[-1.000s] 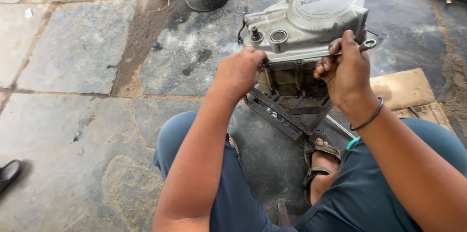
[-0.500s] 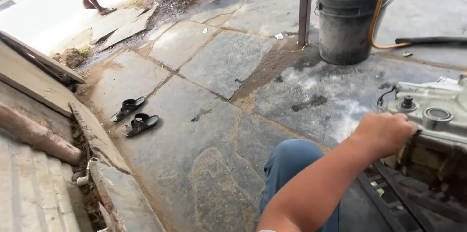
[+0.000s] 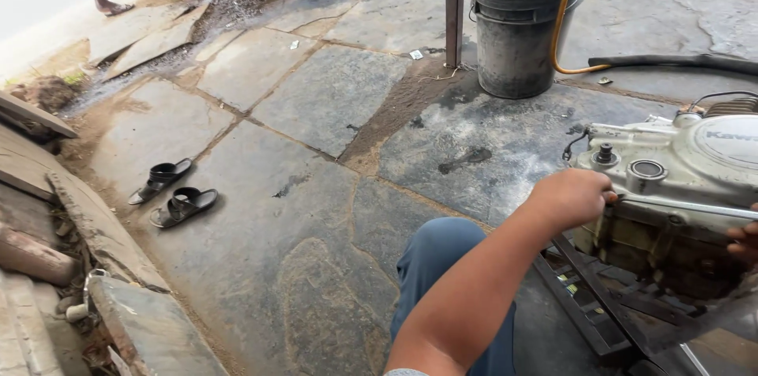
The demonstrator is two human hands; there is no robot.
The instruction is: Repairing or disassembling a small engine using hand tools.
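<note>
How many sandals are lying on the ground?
2: both sandals lie side by side on the stone floor, far left of the left hand. More may be hidden.

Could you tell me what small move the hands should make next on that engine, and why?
Probably steady the engine with the left hand, which rests on its near edge, before levering further. The right hand, only partly in view at the frame's edge, seems to hold a slim metal rod across the casing, and the engine sits on a dark frame.
</note>
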